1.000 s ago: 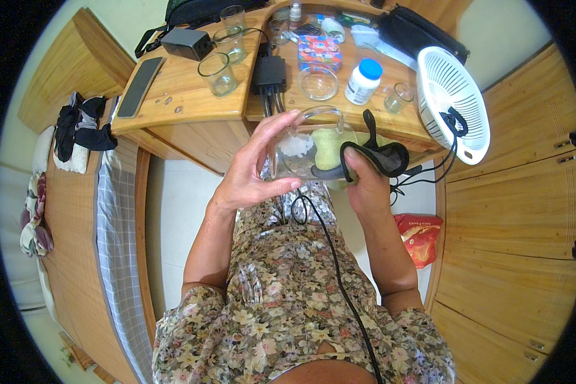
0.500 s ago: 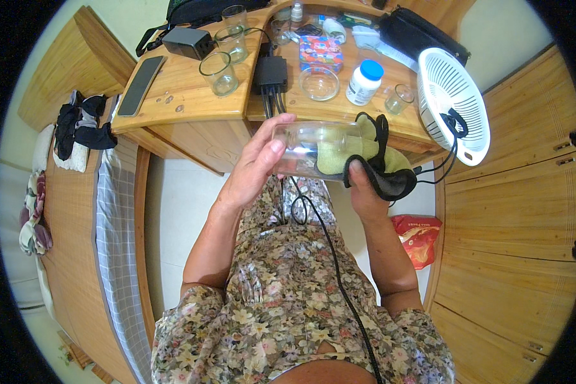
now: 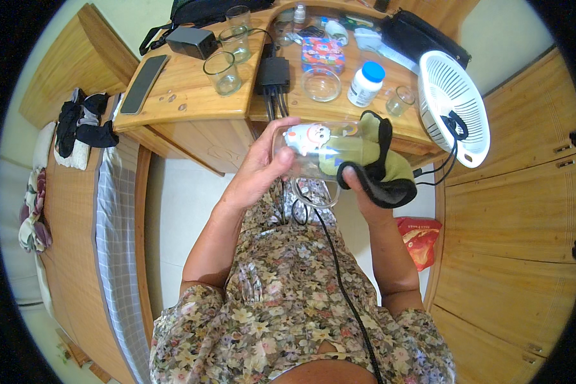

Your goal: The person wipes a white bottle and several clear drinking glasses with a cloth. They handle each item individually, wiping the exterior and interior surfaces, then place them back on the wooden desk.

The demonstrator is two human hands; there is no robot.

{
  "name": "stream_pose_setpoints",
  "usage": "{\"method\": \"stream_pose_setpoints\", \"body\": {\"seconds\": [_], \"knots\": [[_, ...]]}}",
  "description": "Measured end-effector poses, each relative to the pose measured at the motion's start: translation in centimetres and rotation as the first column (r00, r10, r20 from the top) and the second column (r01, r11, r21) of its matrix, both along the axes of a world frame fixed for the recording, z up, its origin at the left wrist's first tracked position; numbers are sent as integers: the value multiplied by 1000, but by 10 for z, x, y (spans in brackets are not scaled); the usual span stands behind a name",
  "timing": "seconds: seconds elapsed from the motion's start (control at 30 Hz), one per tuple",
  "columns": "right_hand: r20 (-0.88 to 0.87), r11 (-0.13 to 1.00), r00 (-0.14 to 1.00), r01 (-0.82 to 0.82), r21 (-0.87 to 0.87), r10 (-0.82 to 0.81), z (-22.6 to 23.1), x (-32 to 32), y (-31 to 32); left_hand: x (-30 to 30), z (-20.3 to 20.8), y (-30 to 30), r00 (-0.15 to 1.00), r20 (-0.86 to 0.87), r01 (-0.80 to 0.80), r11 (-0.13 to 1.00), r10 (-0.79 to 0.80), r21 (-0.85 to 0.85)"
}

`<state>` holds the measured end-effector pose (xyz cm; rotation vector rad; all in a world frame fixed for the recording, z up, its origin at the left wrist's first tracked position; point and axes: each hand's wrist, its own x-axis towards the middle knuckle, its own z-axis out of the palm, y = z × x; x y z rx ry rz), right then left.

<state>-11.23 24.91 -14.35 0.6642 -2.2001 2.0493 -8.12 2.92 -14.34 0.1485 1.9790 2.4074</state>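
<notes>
A clear glass mug (image 3: 313, 168) with a cartoon animal print lies sideways in front of me, its handle pointing down toward my lap. My left hand (image 3: 262, 165) is wrapped round its left end, thumb on the near side. A green cloth (image 3: 400, 168) with a black border is stuffed into the mug's right end, part of it showing through the glass. My right hand (image 3: 365, 192) grips the cloth at the mug's opening, its thumb in sight and its other fingers covered by the cloth.
Beyond my hands, the wooden desk (image 3: 185, 105) carries several drinking glasses (image 3: 224, 80), a phone (image 3: 144, 84), a blue-capped bottle (image 3: 366, 86) and a glass dish (image 3: 321, 86). A white basket (image 3: 429, 70) overhangs the right edge. A black cable (image 3: 339, 262) runs down my front.
The mug has turned about its length, so its cartoon print and handle now show. Both hands keep their hold, and the cloth has shifted slightly with the right hand.
</notes>
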Motion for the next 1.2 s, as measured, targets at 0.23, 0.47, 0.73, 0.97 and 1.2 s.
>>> {"method": "stream_pose_setpoints", "body": {"seconds": [0.23,0.47,0.73,0.97,1.2], "knots": [[217,987,976,52,-150,-18,-6,6,-4,-1,1,-5,961,-275,-43,978,-15,-205],[173,974,984,90,-210,-54,-6,4,-6,-1,-6,1,962,-270,-23,1000,28,22],[149,989,987,75,-127,-55,2,6,-5,0,-5,-9,999,43,28,998,-26,-48],[315,915,949,122,-384,5,-10,0,-4,-3,3,-9,917,-389,24,985,-89,-168],[68,989,997,-22,-145,32,3,2,-2,6,8,-4,996,61,39,951,-61,306]]}}
